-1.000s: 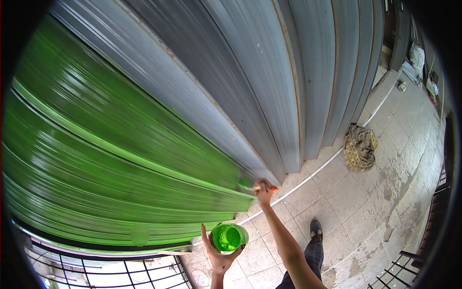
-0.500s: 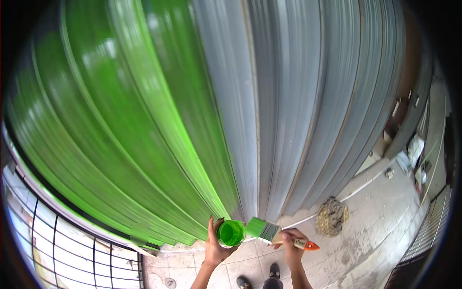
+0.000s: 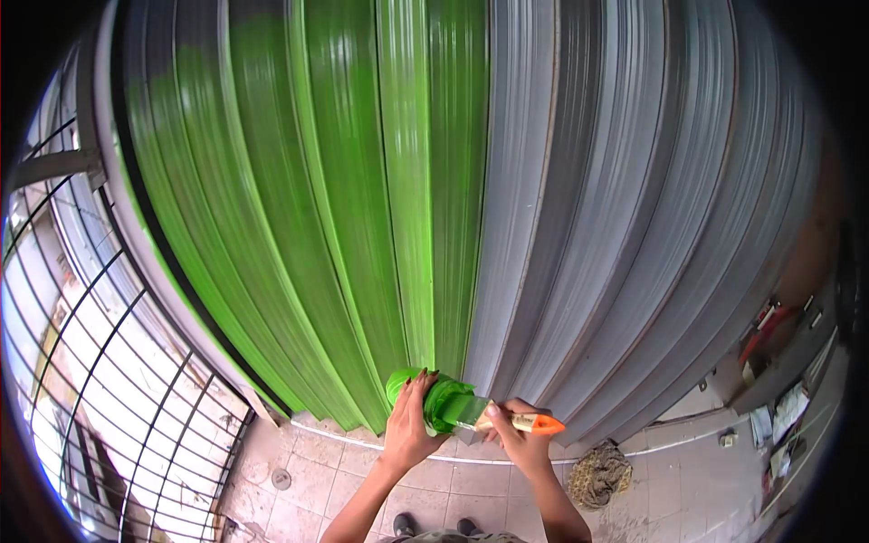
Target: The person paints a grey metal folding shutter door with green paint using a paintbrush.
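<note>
My left hand (image 3: 414,433) is wrapped round a container of green paint (image 3: 444,398), tilted with its mouth toward the right. My right hand (image 3: 520,441) grips a wide paintbrush (image 3: 534,423) with a pale handle and an orange tip. The brush's bristle end is at the container's mouth, partly inside it. Behind both hands stands a ribbed metal panel, green on its left part (image 3: 344,226) and bare grey on its right part (image 3: 625,226).
A crumpled cloth (image 3: 600,474) lies on the tiled floor (image 3: 362,489) at the lower right. Black window bars (image 3: 109,362) stand at the left. Assorted items (image 3: 789,403) lie along the right edge. Two shoes show at the bottom.
The brush has moved left, its bristles from beside the container into its mouth. The container has tilted to the right. The view has turned, and the panel's green part now shows further right.
</note>
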`<control>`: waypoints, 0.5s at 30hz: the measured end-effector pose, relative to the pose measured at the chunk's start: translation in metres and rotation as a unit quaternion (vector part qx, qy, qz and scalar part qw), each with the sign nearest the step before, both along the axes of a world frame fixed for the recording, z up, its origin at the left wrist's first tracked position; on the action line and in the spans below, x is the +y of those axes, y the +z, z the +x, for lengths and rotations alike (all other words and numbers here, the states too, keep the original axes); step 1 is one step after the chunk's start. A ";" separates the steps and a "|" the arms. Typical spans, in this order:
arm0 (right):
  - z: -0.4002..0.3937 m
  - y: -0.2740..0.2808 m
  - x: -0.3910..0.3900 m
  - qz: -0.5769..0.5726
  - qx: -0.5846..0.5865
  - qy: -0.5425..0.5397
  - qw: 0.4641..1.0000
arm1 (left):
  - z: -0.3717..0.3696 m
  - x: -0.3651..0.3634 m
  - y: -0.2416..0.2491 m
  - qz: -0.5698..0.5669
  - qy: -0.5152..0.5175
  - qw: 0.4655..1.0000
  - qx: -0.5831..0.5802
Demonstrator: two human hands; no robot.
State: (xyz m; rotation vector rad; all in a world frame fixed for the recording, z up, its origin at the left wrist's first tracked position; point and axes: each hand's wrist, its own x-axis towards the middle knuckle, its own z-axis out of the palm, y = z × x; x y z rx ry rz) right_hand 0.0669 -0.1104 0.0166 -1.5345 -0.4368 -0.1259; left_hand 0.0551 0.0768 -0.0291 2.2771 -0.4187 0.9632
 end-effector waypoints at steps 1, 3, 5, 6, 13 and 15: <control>0.006 -0.004 0.000 0.005 0.002 0.018 1.000 | -0.003 -0.004 0.003 -0.006 0.009 1.000 -0.003; 0.011 0.002 0.000 0.011 0.022 0.051 0.998 | -0.010 -0.011 0.005 -0.007 0.030 1.000 0.001; 0.015 0.003 0.001 0.004 0.013 0.062 0.998 | -0.011 -0.014 0.006 -0.009 0.042 0.999 -0.001; 0.017 0.004 0.001 0.001 0.008 0.072 0.997 | -0.012 -0.017 0.005 -0.010 0.052 0.999 -0.008; 0.026 0.015 0.006 -0.030 -0.071 0.125 0.989 | -0.028 -0.026 0.017 0.007 0.116 0.993 -0.036; 0.026 0.017 0.009 -0.021 -0.103 0.131 0.986 | -0.031 -0.027 0.018 0.003 0.126 0.991 -0.050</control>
